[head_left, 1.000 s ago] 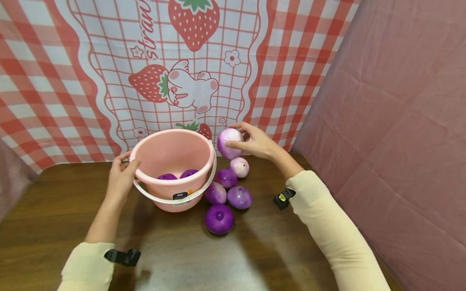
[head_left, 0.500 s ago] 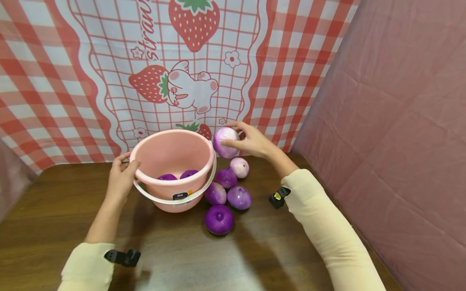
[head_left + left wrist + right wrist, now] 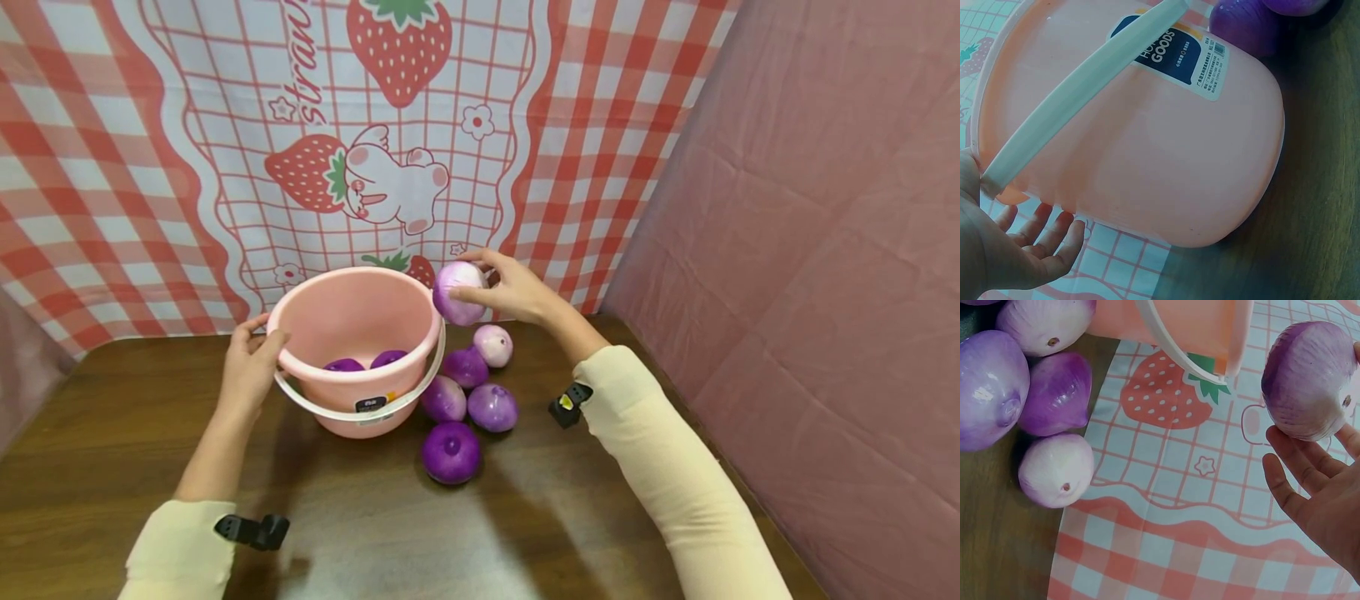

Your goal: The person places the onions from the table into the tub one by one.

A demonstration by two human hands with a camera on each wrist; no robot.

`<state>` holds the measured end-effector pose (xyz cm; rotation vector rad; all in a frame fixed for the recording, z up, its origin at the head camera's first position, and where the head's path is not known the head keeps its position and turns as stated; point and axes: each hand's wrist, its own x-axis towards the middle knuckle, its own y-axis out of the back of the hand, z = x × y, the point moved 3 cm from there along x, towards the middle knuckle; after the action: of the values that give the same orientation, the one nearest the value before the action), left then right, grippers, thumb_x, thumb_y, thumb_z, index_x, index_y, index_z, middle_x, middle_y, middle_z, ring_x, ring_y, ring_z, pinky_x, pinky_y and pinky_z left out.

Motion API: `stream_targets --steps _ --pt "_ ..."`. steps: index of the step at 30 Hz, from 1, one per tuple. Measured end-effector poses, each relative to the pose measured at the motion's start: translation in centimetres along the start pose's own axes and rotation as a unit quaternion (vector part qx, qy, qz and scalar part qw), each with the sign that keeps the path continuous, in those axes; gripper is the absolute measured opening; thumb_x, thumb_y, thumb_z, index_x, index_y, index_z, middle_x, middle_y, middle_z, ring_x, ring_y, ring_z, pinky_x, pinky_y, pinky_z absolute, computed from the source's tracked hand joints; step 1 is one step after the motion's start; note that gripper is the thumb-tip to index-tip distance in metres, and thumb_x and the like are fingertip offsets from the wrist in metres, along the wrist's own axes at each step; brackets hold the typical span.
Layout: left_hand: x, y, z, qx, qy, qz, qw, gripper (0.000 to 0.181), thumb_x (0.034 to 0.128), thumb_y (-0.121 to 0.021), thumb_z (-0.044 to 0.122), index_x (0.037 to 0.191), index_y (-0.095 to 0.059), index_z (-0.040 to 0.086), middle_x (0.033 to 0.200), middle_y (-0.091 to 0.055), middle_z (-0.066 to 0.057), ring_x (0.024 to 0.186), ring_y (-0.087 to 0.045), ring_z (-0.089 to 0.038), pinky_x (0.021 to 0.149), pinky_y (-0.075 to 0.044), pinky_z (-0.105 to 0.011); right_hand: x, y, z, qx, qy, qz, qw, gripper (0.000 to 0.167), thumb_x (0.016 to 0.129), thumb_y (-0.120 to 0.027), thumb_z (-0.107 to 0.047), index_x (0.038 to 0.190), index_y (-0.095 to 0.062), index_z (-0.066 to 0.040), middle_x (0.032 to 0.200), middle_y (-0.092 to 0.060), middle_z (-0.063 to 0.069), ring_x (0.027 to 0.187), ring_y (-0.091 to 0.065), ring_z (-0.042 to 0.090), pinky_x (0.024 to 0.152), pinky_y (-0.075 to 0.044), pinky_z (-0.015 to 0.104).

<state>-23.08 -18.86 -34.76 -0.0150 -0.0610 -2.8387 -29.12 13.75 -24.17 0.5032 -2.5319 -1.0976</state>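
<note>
Onion [image 3: 457, 280] moves left, aloft nr bucket [image 3: 341, 388], R hand's [image 3: 519, 292] fingers clamped round it; L hand's [image 3: 251, 365] clamped on bucket rim. Wood tbl [image 3: 360, 517] below; strawberry cloth [image 3: 468, 187] behind, pink drape [image 3: 795, 250] at rt.

The pink bucket [image 3: 360, 377] stands mouth up on the tabletop [image 3: 375, 525], its white handle hanging down across the labelled front, with the tops of two purple onions [image 3: 388, 358] showing inside; whether more lie beneath is hard to tell. A white onion flushed purple [image 3: 454, 277] is held in the right hand's fingers [image 3: 1300, 461], raised beside the bucket's right rim. Five loose onions [image 3: 492, 407] cluster to the bucket's right, ranging from near white to deep glossy purple.
</note>
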Motion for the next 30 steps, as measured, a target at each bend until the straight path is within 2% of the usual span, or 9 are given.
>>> stream_targets --steps 14,20,30 --pt "0.4 0.0 -0.3 -0.003 0.005 -0.007 1.0 0.056 0.0923 -0.046 0.022 0.143 -0.027 0.006 0.108 -0.048 -0.006 0.073 -0.055 0.004 0.06 -0.054 -0.011 0.4 -0.7 -0.3 -0.006 0.003 -0.002 1.0 0.06 0.08 -0.067 -0.043 0.133 -0.048 -0.02 0.116 -0.056 0.008 0.103 -0.056 0.022 0.084 -0.052 0.034" --pt "0.4 0.0 -0.3 -0.002 0.002 -0.008 1.0 0.056 0.0923 -0.046 0.022 0.143 -0.027 0.006 0.106 -0.049 -0.005 0.073 -0.055 0.005 0.06 -0.054 -0.011 0.6 -1.3 -0.6 -0.004 0.007 -0.005 1.0 0.062 0.08 -0.067 -0.043 0.133 -0.048 -0.019 0.115 -0.058 0.008 0.104 -0.055 0.021 0.086 -0.051 0.035" --pt "0.3 0.0 -0.3 -0.006 0.001 -0.007 1.0 0.056 0.0922 -0.046 0.022 0.142 -0.027 0.005 0.109 -0.048 -0.007 0.074 -0.055 0.005 0.06 -0.054 -0.011 1.0 -2.0 -0.9 0.01 -0.013 -0.005 0.9999 0.062 0.079 -0.067 -0.049 0.132 -0.049 -0.023 0.114 -0.058 0.004 0.107 -0.053 0.019 0.087 -0.052 0.035"
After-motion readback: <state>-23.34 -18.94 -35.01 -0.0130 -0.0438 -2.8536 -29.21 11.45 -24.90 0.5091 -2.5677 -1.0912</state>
